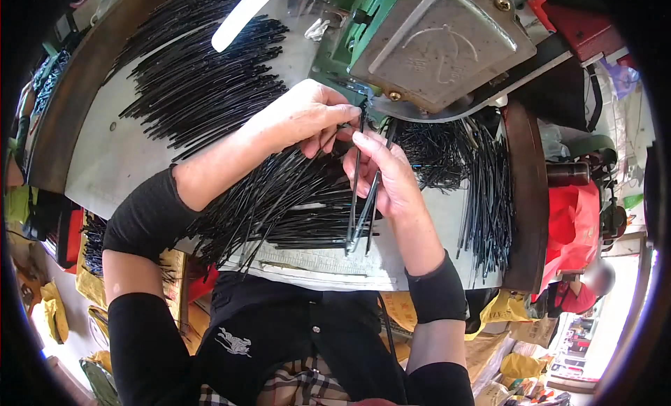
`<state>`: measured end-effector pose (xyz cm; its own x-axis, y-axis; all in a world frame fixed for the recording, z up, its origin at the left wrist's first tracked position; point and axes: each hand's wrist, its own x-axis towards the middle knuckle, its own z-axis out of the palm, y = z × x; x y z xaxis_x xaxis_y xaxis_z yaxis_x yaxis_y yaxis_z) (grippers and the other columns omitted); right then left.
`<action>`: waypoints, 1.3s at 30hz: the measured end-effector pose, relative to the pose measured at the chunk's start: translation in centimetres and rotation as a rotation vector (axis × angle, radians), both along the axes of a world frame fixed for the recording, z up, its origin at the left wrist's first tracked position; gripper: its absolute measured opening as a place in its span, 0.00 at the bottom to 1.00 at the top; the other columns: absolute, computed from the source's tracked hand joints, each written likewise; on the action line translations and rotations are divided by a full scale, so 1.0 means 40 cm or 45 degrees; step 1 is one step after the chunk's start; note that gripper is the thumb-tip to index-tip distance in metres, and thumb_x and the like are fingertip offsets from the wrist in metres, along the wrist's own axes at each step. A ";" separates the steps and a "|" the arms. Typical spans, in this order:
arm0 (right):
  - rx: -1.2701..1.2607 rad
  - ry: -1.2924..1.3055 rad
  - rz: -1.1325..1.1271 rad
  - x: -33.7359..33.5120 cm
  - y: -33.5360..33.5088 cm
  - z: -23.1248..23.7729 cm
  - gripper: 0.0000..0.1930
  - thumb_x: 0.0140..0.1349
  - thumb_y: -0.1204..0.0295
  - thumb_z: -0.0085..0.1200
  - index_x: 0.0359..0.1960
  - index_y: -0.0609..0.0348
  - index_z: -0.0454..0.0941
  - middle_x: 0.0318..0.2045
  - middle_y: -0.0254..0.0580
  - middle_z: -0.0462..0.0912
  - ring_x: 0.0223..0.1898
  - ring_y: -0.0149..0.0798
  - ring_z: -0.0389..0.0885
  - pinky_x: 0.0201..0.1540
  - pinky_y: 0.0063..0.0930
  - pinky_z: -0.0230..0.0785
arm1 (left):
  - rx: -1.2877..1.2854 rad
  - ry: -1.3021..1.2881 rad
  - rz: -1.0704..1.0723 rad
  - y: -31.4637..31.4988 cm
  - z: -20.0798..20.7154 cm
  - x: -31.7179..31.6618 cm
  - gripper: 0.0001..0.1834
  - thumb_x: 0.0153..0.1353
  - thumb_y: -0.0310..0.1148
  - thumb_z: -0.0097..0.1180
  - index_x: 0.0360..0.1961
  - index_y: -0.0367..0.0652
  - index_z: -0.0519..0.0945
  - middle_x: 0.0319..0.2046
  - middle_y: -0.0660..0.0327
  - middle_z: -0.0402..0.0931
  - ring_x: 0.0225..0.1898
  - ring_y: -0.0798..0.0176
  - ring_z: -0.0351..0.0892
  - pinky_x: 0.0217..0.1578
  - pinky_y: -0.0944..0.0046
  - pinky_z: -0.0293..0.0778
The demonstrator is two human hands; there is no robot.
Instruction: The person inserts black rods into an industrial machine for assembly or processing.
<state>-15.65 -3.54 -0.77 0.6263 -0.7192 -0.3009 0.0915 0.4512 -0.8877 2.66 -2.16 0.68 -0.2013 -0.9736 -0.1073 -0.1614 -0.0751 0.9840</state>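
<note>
My right hand (388, 175) is closed around a few thin black umbrella ribs (354, 203), which hang down from it toward the table's near edge. Beside it, thumb and fingers of my left hand (318, 119) pinch the upper end of a rib just below the green-and-grey machine (433, 56). The fingertips of both hands are close together, and the exact joint between them is too small to make out. Beneath my hands lies a loose pile of ribs (293, 189) on the pale tabletop (98, 154).
A large bundle of ribs (203, 84) covers the far left of the table. More black ribs (489, 196) lie at the right by the raised brown edge (528, 196). A ruler strip (314, 261) runs along the near edge. A person (583, 291) is at the far right.
</note>
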 end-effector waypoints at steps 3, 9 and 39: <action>0.017 -0.038 0.100 -0.009 -0.002 -0.013 0.13 0.60 0.61 0.53 0.33 0.60 0.75 0.17 0.34 0.73 0.14 0.23 0.68 0.16 0.15 0.58 | 0.000 -0.132 -0.007 0.004 0.006 -0.007 0.19 0.61 0.43 0.52 0.32 0.35 0.80 0.09 0.66 0.67 0.08 0.76 0.63 0.10 0.75 0.58; 0.069 0.126 0.009 -0.033 0.021 0.003 0.13 0.65 0.63 0.45 0.26 0.57 0.69 0.17 0.39 0.72 0.13 0.33 0.70 0.16 0.22 0.63 | -0.072 -0.198 -0.091 0.008 0.005 -0.001 0.20 0.59 0.46 0.53 0.32 0.38 0.82 0.08 0.68 0.66 0.09 0.77 0.62 0.11 0.75 0.58; -1.780 1.591 0.082 -0.203 -0.053 -0.010 0.05 0.56 0.72 0.51 0.34 0.55 0.73 0.34 0.40 0.75 0.31 0.48 0.78 0.33 0.41 0.70 | -1.025 -1.200 -0.484 0.027 -0.085 -0.152 0.06 0.51 0.28 0.53 0.30 0.39 0.75 0.30 0.56 0.73 0.26 0.52 0.78 0.27 0.58 0.76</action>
<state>-23.76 -5.66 -1.16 0.5706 -0.8052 0.1613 -0.8018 -0.5888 -0.1026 -3.44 -1.08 -2.73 -0.6455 -0.7292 0.2272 -0.6929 0.6843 0.2273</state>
